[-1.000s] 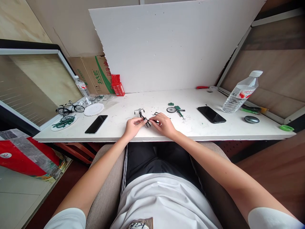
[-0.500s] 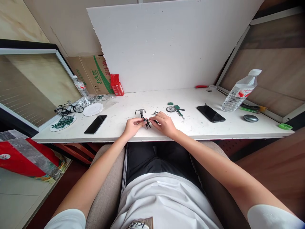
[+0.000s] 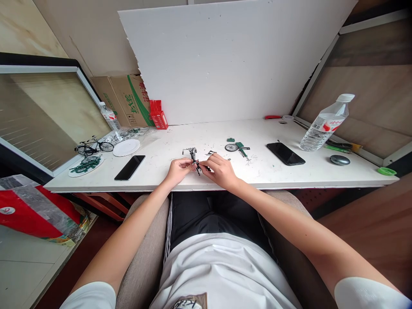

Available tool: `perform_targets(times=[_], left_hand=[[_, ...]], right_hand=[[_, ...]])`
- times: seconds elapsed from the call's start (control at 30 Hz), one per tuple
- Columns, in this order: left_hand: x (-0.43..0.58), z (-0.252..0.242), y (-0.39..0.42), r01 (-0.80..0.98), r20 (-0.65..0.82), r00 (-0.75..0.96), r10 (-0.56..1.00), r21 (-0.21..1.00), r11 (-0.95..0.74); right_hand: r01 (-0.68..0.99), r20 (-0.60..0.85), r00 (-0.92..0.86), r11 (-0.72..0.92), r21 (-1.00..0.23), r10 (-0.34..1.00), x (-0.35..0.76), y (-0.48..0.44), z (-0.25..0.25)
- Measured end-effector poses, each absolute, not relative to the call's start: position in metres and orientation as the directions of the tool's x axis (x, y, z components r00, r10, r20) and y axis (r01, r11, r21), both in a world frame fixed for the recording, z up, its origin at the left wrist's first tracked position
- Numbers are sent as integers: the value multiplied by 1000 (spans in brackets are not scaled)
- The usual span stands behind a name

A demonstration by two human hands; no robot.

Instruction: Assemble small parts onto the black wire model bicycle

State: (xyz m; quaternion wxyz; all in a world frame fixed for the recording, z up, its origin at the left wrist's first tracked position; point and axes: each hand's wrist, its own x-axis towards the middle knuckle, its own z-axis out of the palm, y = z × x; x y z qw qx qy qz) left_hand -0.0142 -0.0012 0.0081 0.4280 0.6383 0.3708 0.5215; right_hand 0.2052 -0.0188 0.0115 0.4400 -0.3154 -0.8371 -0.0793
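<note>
Near the front edge of the table, my left hand (image 3: 180,171) pinches the frame of a partly built black model bicycle (image 3: 192,153), its handlebar pointing away from me. My right hand (image 3: 221,170) is closed at the rear of the same model, with thumb and fingers on its dark parts; whether a separate small piece is between them I cannot make out. A small dark part (image 3: 211,152) lies just beyond my right fingers. Right of that are a spoked wheel (image 3: 231,147) and green part frames (image 3: 242,148) with black pieces.
On the left are a phone (image 3: 130,168), a finished model bicycle (image 3: 93,147), a white disc (image 3: 126,148) and another disc with green parts. To the right stand a second phone (image 3: 285,153), a water bottle (image 3: 326,124) and a grey oval object (image 3: 340,160). A white board (image 3: 225,64) rises behind.
The model has turned slightly between my hands, and my right fingers have shifted a little at its rear. Everything else on the table stays put.
</note>
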Motion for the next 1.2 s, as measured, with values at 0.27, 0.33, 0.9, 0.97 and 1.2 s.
perform_targets(times=[0.27,0.33,0.9,0.97,1.2], left_hand=[[-17,5,0,25,297,185,937,951,-307],[-17,5,1,20,289,186,939,955,-297],[-18,2,2,-3,268,171,948,963,-271],[-18,2,2,-12,269,174,947,962,-271],[-19,3,2,-39,264,199,944,964,-262]], right_hand=[[562,779,-420,808,-179,465,204,-20,9],[561,785,-418,809,-173,458,203,-21,8],[538,810,-394,823,-180,434,202,-22,5],[531,822,-390,830,-167,415,201,-24,5],[444,825,-359,857,-259,436,198,-29,11]])
